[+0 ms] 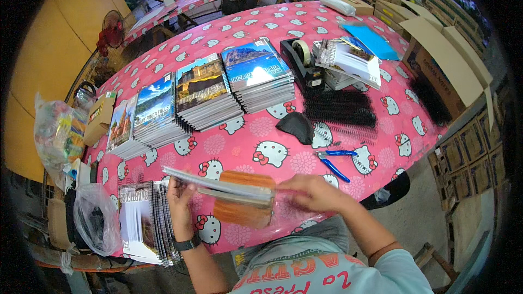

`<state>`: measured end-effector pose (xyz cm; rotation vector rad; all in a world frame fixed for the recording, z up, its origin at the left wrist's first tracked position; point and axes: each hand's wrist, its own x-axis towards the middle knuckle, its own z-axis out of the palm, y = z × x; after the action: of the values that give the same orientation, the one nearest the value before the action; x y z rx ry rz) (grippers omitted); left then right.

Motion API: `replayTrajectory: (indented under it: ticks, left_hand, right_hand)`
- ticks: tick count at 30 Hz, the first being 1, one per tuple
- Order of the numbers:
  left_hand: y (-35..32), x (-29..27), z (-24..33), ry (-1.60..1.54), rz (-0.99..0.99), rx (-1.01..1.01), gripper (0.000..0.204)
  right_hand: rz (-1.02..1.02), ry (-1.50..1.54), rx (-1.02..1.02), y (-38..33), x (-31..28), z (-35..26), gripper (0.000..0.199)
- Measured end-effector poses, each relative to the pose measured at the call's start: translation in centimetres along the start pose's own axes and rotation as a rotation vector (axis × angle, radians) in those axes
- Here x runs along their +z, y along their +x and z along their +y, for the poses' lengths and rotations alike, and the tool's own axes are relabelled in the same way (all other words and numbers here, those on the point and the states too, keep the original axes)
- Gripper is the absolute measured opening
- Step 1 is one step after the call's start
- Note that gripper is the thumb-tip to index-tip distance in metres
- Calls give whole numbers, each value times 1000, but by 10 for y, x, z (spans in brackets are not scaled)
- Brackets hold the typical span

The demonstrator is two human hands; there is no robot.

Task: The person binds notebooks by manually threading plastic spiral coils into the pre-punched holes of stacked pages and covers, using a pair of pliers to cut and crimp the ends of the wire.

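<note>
The left hand [182, 201] is closing its fingers round the left end of a sheaf of pages [234, 186], the thumb lying on the near side and the gap between thumb and fingers being taken up by paper. The right hand [316, 191] is holding its fingers partly bent and aiming them at the sheaf's right end; blur is hiding whether they are pinching or only brushing it.

The sheaf is sitting between the two sets of fingers, above a brown wooden board [245, 215]. Its long axis is running from the left fingers to the right ones, the left end pointing farther from the person and the right end coming nearer. It is showing mostly its edge, and its layers are parting toward the left fingers.

Just left of the left fingers, a row of spiral-bound books [137, 215] is lying on the pink tablecloth [248, 125]. Beyond both hands, four stacks of picture-covered notebooks [210, 92] are standing side by side. Just beyond the right fingers, blue-handled pliers [336, 167] are lying spread open; farther out, a black pad [296, 127] is resting near a heap of black wire coils [340, 110], with a tape dispenser [310, 71] standing behind.
</note>
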<state>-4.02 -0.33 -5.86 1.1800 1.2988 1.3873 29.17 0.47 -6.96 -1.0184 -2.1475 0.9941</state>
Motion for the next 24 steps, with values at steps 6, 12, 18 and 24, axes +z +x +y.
replayTrajectory:
  ticks: [6,12,18,24]
  left_hand:
    - [11,5,-8,-293,100,305,58]
    - [11,34,5,-181,337,292,38]
    - [-15,46,26,542,554,552,60]
    - [-52,110,29,982,-94,585,62]
  right_hand:
    - [567,-612,321,21,-62,80,24]
    - [730,-708,146,44,-72,74,28]
    - [569,-338,313,40,-80,-4,26]
    - [77,-118,-52,5,-42,-70,28]
